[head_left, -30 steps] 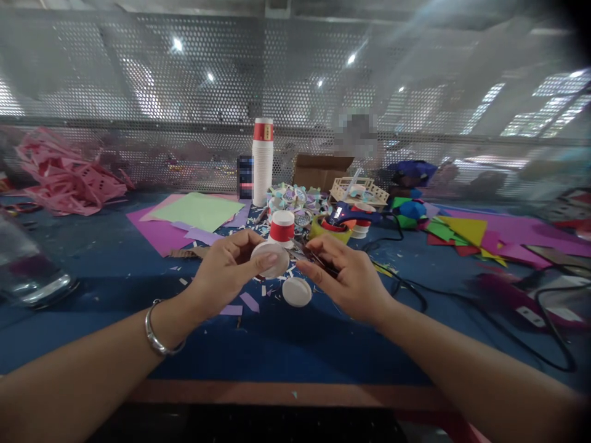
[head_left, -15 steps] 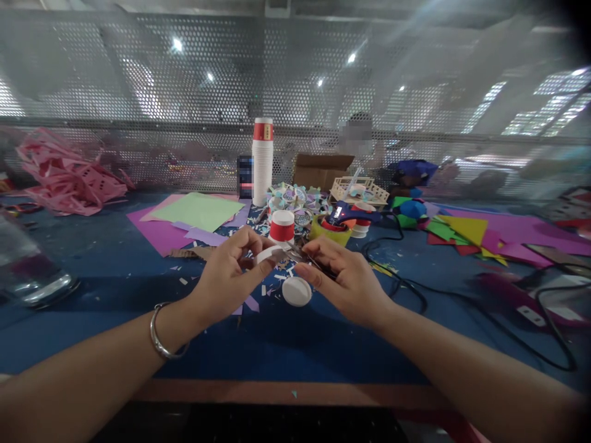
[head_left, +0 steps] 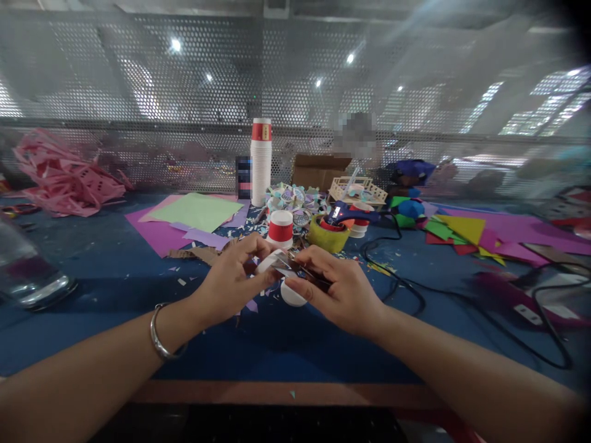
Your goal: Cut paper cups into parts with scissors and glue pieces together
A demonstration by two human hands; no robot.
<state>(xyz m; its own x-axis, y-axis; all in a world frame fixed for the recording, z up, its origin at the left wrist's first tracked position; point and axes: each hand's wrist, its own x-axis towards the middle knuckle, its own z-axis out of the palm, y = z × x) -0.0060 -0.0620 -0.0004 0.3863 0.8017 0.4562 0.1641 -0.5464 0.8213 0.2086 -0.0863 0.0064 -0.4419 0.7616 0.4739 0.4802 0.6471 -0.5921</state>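
My left hand [head_left: 231,283] pinches a small white paper cup piece [head_left: 268,263] by its rim, tilted edge-on. My right hand [head_left: 339,289] holds small scissors [head_left: 295,266], whose blades meet the white piece. Both hands hover low over the blue table [head_left: 101,264]. A second white round cup bottom [head_left: 290,296] lies on the table just under my right fingers, partly hidden. A red-and-white paper cup [head_left: 280,226] stands upside down just beyond the hands. I wear a metal bangle [head_left: 159,335] on my left wrist.
A tall stack of white cups [head_left: 261,161] stands at the back by the mesh screen. Green and purple sheets [head_left: 189,215] lie left, coloured paper scraps [head_left: 462,231] right. A tape roll [head_left: 327,234], black cables [head_left: 462,295], a clear bottle [head_left: 28,277] and pink scraps [head_left: 64,175] surround the area.
The white piece turned from face-on to edge-on in my left hand. Both hands drew closer together and lower, and the scissors closed in on the piece.
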